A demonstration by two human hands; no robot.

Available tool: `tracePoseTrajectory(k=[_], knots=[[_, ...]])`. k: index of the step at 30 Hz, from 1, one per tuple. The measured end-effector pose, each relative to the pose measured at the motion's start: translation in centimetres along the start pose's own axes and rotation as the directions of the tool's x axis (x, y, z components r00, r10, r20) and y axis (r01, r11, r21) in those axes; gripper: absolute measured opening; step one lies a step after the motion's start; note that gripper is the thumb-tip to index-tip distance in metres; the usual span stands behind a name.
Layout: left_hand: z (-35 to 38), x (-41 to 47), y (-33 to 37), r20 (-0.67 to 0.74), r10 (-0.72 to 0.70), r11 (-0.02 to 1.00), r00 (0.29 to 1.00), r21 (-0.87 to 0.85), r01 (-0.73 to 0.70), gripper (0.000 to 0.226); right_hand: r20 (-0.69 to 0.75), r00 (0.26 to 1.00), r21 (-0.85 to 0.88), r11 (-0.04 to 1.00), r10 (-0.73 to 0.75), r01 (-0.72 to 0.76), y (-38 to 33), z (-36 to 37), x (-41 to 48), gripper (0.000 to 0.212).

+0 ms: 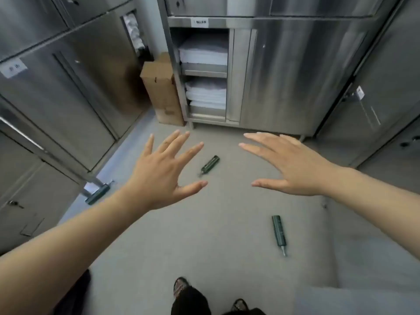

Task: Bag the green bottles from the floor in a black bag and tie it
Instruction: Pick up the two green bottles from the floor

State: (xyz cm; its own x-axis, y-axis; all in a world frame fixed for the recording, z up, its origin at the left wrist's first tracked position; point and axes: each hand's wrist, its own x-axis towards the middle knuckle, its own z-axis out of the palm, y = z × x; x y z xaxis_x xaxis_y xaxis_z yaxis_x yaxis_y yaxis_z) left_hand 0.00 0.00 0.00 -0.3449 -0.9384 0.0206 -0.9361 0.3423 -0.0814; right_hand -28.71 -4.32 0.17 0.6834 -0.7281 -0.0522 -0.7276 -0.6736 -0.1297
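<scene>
Head view: 3 green bottles [210, 165] lie flat, nozzles pointing differently; both hands' fingers [175, 142] spread, empty.

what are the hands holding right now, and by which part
Nothing. The left hand and right hand are both open and empty, fingers spread in the air; the three green bottles lie untouched on the floor.
</scene>
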Motion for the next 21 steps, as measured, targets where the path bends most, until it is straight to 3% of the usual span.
tracePoseTrajectory(k=[10, 14, 21], knots=[[8.1, 4.6, -0.9, 0.15, 0.115, 0.988, 0.982, -0.119, -0.098, 0.085, 0.121, 0.969, 0.122, 0.966, 0.214, -0.228, 1.4, 7.5, 0.2, 0.078], [9.2, 8.4, -2.4, 0.148, 0.201, 0.974, 0.968, -0.136, -0.181, 0.083, 0.134, 0.925, 0.173, 0.911, 0.356, -0.375, 2.2, 8.0, -0.2, 0.077], [9.8, 17.6, -4.3, 0.102, 0.319, 0.939, 0.942, -0.17, -0.3, 0.084, 0.037, 0.809, 0.219, 0.785, 0.587, -0.58, 4.0, 7.7, 1.3, 0.076]])
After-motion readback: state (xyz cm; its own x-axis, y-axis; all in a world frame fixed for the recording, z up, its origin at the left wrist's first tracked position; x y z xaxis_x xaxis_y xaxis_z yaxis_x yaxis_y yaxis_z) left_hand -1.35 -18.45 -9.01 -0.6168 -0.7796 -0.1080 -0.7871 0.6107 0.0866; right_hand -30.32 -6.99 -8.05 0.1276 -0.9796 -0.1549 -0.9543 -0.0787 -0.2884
